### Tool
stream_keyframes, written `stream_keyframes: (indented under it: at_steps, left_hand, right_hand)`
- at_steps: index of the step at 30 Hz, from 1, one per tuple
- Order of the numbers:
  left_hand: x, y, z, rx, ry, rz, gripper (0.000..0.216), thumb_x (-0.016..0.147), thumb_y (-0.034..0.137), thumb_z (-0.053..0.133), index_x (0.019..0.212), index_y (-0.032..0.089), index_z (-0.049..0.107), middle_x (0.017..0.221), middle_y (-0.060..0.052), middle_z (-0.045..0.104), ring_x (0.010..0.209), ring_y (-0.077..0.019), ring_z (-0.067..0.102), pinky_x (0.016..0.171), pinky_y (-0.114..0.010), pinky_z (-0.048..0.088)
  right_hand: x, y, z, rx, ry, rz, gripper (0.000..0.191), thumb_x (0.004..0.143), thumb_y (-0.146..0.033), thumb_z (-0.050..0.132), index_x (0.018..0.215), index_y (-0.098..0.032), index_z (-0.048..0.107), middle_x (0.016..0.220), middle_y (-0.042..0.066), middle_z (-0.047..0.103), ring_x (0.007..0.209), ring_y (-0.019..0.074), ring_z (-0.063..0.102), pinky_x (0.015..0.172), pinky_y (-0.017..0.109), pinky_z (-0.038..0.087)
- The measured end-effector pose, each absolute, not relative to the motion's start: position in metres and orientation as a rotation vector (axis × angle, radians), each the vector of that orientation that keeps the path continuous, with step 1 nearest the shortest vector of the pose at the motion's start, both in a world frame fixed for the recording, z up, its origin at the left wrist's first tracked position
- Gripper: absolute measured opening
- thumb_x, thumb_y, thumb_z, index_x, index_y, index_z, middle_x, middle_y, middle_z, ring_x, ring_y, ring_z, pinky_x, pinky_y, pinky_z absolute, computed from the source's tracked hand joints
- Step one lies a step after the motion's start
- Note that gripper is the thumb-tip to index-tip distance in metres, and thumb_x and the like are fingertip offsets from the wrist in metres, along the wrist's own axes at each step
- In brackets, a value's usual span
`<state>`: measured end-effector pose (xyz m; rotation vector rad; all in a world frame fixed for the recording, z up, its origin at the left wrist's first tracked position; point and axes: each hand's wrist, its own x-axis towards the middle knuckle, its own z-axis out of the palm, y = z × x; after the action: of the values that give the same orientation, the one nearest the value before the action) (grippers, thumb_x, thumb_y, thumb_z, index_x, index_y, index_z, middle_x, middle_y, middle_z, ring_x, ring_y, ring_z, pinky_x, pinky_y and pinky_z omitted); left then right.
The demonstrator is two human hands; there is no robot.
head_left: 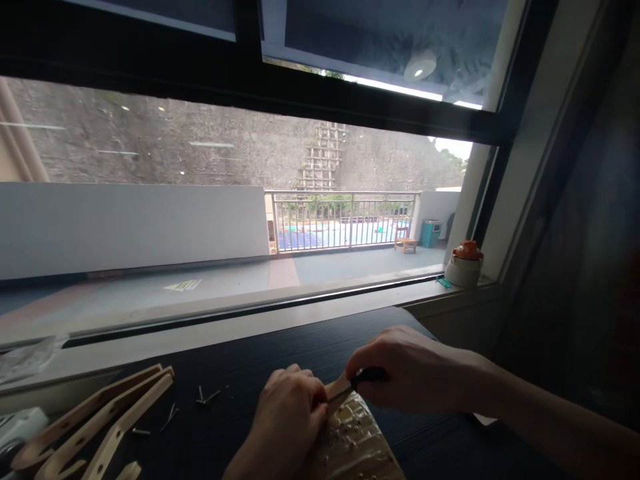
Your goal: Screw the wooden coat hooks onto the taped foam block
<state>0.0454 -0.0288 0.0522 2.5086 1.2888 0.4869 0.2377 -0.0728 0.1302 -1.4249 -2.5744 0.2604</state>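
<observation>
My left hand (pixel 290 417) is closed around the end of a light wooden piece (pixel 336 389) over the black table (pixel 240 373). My right hand (pixel 407 370) is closed on a dark-handled tool (pixel 369 377), likely a screwdriver, whose tip points at that wooden piece. Under both hands lies a clear plastic bag (pixel 357 443) with small metal parts inside. Which end of the tool touches the wood is partly hidden by my fingers.
Several flat wooden slats with holes (pixel 100 420) lie at the left of the table. Loose screws (pixel 207 397) are scattered between them and my hands. A white jar with an orange lid (pixel 464 263) stands on the window sill at the right. A large window runs behind.
</observation>
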Motion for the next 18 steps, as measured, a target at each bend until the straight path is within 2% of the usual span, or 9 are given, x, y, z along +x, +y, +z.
stream_keyframes:
  at_steps: [2, 7, 13, 18]
  left_hand:
    - [0.045, -0.028, 0.052, 2.53, 1.27, 0.476, 0.018, 0.074, 0.026, 0.052, 0.065, 0.026, 0.068, 0.071, 0.002, 0.067, 0.077, -0.0174, 0.055, 0.083, -0.033, 0.032]
    - [0.046, -0.027, 0.053, 2.548, 1.311, 0.414, 0.018, 0.073, 0.025, 0.051, 0.066, 0.026, 0.068, 0.072, 0.001, 0.066, 0.075, -0.0176, 0.055, 0.067, -0.028, 0.033]
    - [0.046, -0.028, 0.055, 2.585, 1.29, 0.368, 0.03, 0.08, 0.033, 0.046, 0.063, 0.024, 0.068, 0.068, 0.0, 0.066, 0.071, -0.0164, 0.054, 0.062, -0.027, 0.032]
    - [0.048, -0.032, 0.06, 2.556, 1.321, 0.408, 0.031, 0.079, 0.035, 0.046, 0.06, 0.024, 0.068, 0.068, 0.0, 0.067, 0.071, -0.0164, 0.057, 0.065, -0.026, 0.035]
  right_hand:
    - [0.236, -0.071, 0.131, -1.402, -2.608, 0.231, 0.024, 0.077, -0.023, 0.048, 0.09, -0.022, 0.068, 0.071, 0.001, 0.064, 0.057, 0.0104, 0.048, 0.056, 0.022, 0.031]
    - [0.234, -0.067, 0.133, -1.355, -2.663, 0.197, 0.023, 0.077, -0.024, 0.046, 0.086, -0.023, 0.067, 0.064, -0.001, 0.06, 0.054, 0.0094, 0.045, 0.054, 0.022, 0.03]
    - [0.228, -0.065, 0.131, -1.361, -2.667, 0.136, 0.022, 0.077, -0.026, 0.045, 0.08, -0.024, 0.067, 0.06, -0.001, 0.058, 0.052, 0.0098, 0.041, 0.053, 0.023, 0.028]
    - [0.224, -0.068, 0.128, -1.338, -2.664, 0.093, 0.021, 0.075, -0.023, 0.045, 0.073, -0.023, 0.066, 0.059, -0.001, 0.058, 0.051, 0.0098, 0.041, 0.052, 0.023, 0.027]
